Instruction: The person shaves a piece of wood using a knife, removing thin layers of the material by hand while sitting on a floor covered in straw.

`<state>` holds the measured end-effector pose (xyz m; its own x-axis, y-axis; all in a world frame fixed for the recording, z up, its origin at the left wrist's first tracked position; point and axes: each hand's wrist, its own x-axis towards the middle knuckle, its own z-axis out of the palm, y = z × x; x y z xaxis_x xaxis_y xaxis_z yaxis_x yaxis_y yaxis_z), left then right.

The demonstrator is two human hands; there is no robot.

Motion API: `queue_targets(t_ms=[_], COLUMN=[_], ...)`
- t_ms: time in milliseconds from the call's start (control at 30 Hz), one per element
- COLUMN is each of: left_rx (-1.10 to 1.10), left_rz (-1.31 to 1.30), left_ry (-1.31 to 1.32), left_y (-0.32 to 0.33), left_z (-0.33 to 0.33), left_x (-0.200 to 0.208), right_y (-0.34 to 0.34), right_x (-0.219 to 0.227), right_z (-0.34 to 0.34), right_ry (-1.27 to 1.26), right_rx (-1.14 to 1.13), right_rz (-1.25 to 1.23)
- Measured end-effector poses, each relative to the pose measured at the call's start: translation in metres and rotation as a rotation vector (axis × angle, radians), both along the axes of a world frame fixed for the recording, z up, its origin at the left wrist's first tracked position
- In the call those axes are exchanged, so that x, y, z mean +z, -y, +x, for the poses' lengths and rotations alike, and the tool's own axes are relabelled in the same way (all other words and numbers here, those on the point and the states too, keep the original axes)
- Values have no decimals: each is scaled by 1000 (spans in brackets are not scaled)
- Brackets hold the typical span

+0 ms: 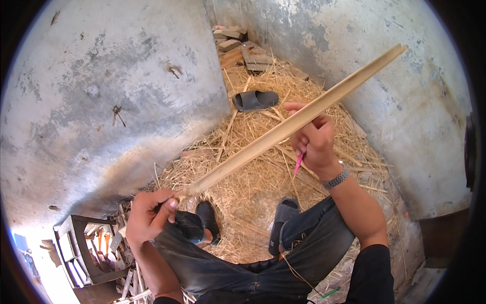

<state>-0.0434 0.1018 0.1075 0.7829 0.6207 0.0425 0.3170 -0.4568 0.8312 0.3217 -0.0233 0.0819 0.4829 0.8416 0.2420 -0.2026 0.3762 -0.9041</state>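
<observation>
A long, pale split bamboo strip (263,142) with a grooved face slants up from lower left to upper right across my lap. My left hand (152,215) pinches its near, lower end between thumb and fingers. Past the middle, my right hand (315,139) grips the strip from below, with the index finger reaching behind it. A slim pink pen-like thing (298,163) sticks down from the curled fingers of that same hand. The strip's far end is free in the air near the right wall.
Straw and bamboo scraps (253,177) cover the floor around my feet. A dark slipper (255,100) lies ahead, with bricks (230,38) in the corner. Worn walls (126,76) close in both sides. At lower left stands a dark frame (81,253) beside orange-handled tools (105,242).
</observation>
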Motion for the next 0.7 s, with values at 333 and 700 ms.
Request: queue_targets(t_ms=[333, 700], left_rx=[119, 300], left_rz=[-2, 250], left_ry=[78, 8], left_y=[28, 45], left_z=[13, 56], left_x=[-24, -39], right_y=[-2, -4], right_x=[-13, -36], right_z=[-51, -65], right_ry=[-319, -427], right_rx=[71, -77], right_rz=[-137, -266])
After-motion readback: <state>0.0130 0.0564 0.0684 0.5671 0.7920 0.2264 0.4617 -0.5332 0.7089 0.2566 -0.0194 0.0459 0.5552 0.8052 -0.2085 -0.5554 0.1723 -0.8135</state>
